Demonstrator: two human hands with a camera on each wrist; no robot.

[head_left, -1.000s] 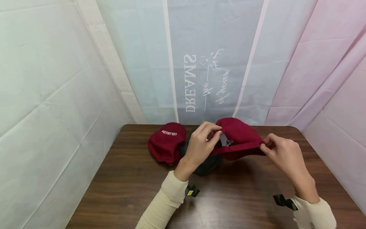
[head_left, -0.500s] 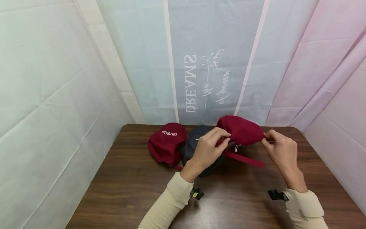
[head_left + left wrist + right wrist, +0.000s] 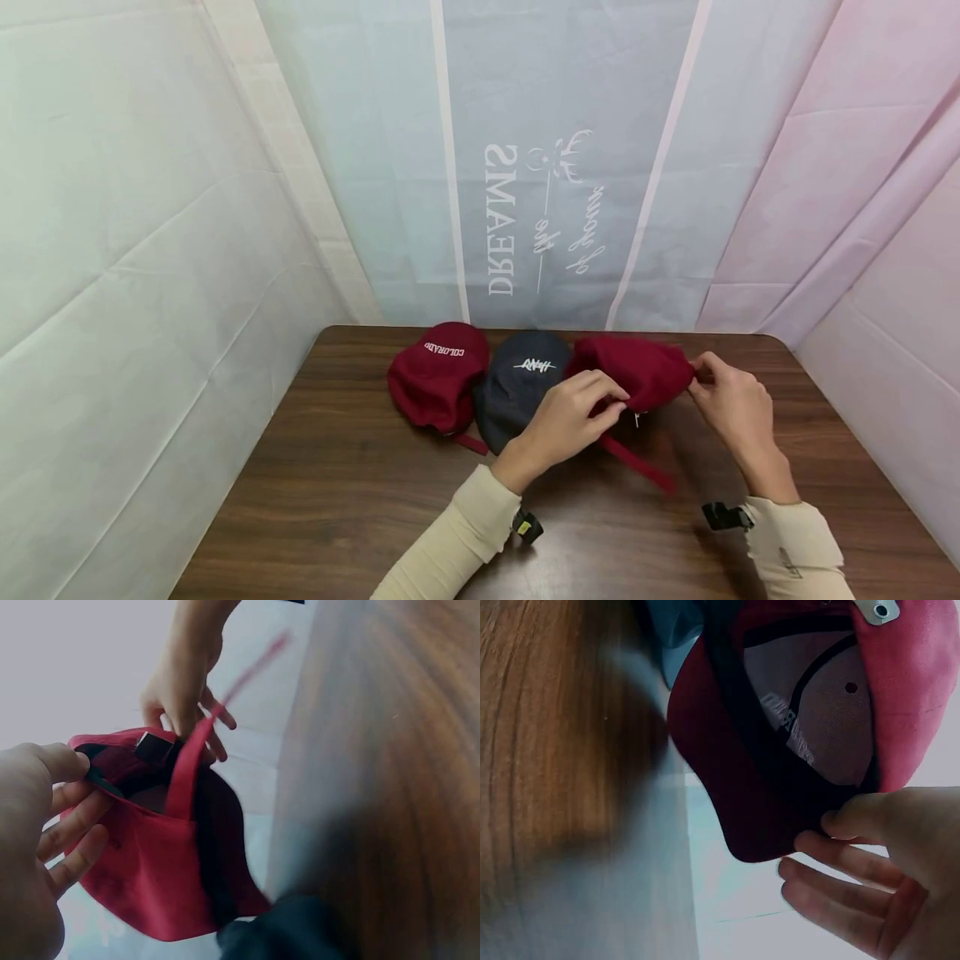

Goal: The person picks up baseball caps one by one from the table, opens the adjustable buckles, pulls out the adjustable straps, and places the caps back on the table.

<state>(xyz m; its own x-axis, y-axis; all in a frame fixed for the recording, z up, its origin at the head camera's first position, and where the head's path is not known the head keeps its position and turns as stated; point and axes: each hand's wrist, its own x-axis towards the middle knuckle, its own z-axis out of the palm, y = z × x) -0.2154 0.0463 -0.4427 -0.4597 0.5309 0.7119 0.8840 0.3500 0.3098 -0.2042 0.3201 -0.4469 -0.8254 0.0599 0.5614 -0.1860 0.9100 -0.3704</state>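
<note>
Both hands hold a dark red baseball cap [image 3: 630, 367] raised just above the table at the right. My left hand [image 3: 573, 417] pinches the edge of its back opening between thumb and forefinger. At the cap's right side, my right hand [image 3: 735, 408] pinches the rim; in the right wrist view, the thumb lies close to where the brim [image 3: 765, 840] meets the crown. A loose red strap [image 3: 184, 772] hangs from the back, and a metal buckle [image 3: 154, 748] shows beside it. The right wrist view looks into the crown's lining [image 3: 825, 705].
To the left, a dark navy cap [image 3: 517, 392] with white lettering lies partly behind my left hand. Beside it sits a red cap [image 3: 435, 375] marked COLORADO, with its strap [image 3: 471, 444] on the table. The wooden table [image 3: 337, 500] meets a fabric backdrop [image 3: 390, 167] behind.
The held cap has tipped so its crown faces up and has come down lower, its strap swinging loose. My left hand has shifted right and down, uncovering the navy cap's lettering.
</note>
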